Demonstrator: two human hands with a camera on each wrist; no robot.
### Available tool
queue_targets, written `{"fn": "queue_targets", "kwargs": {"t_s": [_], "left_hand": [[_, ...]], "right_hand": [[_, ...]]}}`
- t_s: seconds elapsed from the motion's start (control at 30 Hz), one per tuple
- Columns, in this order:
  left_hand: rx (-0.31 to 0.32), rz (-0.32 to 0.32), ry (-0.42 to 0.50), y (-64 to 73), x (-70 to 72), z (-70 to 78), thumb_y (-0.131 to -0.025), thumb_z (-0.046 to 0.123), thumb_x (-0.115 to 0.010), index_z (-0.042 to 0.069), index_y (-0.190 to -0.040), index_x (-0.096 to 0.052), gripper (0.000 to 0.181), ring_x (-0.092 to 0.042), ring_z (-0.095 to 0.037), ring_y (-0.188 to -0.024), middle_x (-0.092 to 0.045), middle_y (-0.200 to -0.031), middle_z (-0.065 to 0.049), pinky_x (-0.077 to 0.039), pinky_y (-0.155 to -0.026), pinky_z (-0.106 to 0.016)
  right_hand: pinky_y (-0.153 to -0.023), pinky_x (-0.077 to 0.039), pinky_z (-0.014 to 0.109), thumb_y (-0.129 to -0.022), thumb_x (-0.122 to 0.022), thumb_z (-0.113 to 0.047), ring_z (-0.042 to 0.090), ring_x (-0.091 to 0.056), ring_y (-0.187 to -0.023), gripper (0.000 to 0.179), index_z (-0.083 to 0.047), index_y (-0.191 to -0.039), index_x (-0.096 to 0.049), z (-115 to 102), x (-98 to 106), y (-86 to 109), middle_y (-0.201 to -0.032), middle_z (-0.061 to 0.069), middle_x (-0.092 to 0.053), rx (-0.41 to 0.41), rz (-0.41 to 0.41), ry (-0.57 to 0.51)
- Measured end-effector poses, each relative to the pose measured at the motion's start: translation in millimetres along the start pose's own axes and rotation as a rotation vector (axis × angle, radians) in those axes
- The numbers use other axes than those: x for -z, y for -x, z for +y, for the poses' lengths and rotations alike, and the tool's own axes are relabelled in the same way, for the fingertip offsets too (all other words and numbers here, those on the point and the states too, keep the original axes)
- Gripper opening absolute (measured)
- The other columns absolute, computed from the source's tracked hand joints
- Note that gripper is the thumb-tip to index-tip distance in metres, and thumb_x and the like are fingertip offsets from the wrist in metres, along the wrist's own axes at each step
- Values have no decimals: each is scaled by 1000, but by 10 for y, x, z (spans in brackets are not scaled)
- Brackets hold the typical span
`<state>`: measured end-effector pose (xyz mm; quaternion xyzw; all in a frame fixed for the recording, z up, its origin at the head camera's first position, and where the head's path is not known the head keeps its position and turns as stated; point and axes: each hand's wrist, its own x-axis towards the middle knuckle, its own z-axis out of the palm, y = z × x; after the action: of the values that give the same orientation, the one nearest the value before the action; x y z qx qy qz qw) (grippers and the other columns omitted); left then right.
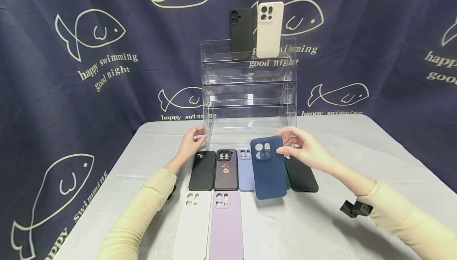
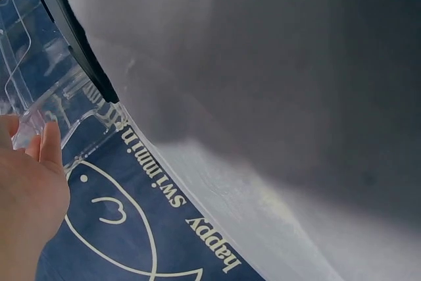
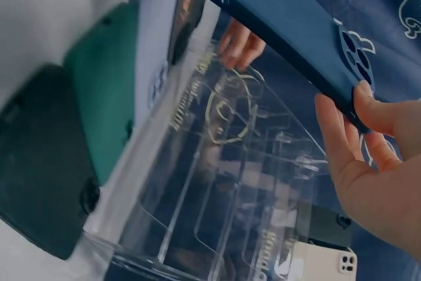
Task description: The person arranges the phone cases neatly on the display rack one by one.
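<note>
While a white case [image 1: 191,228] and a lilac case [image 1: 226,228] lie side by side nearest on the pale table [image 1: 285,232], a row stretches beyond them: left-end black case [image 1: 202,173], brown case [image 1: 226,176], light blue case [image 1: 246,176], green case [image 3: 105,90] and right-end black case [image 1: 301,174]. Above this row, the navy phone case [image 1: 269,176] hangs slightly tilted, its upper right corner pinched between thumb and fingers of the right hand [image 1: 298,149]. Well apart from it, the left hand [image 1: 189,145] touches the left side of the clear tiered rack [image 1: 242,112]; I cannot tell whether its fingers pinch the plastic. On the rack's top tier, a slim black case [image 1: 242,30] and a cream case [image 1: 269,34] stand upright. Behind hangs a dark blue curtain [image 1: 107,133] printed with fish.
</note>
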<state>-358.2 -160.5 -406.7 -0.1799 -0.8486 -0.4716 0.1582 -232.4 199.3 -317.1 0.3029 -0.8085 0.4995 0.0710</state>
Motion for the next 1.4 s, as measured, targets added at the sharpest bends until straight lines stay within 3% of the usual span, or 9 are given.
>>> {"fn": "queue_targets", "kwargs": {"t_s": [0.73, 1.1, 1.4], "left_hand": [[7, 4, 35, 16, -5, -35, -87, 4, -65, -7, -111, -57, 28, -62, -35, -104, -62, -114, -24, -56, -88, -35], [2, 10, 46, -8, -13, -43, -86, 3, -65, -7, -112, -57, 28, -63, -35, -103, -63, -111, -24, -57, -87, -36], [11, 8, 28, -2, 2, -33, -87, 5, -65, -6, -113, -57, 29, -62, -34, -103, -63, -111, -24, -57, -87, -35]], "right_hand": [[-61, -56, 16, -80, -70, 3, -2, -63, -69, 39, 1, -116, -57, -48, 422, -440, -90, 1, -56, 72, 185, 141], [-64, -55, 13, -83, -69, -4, -4, -63, -73, 42, -4, -123, -58, -97, 606, -701, -91, -9, -57, 46, 309, 109], [-65, -55, 12, -81, -69, 2, -1, -63, -67, 40, -3, -120, -59, -187, 661, -956, -86, -7, -58, 120, 377, 15]]}}
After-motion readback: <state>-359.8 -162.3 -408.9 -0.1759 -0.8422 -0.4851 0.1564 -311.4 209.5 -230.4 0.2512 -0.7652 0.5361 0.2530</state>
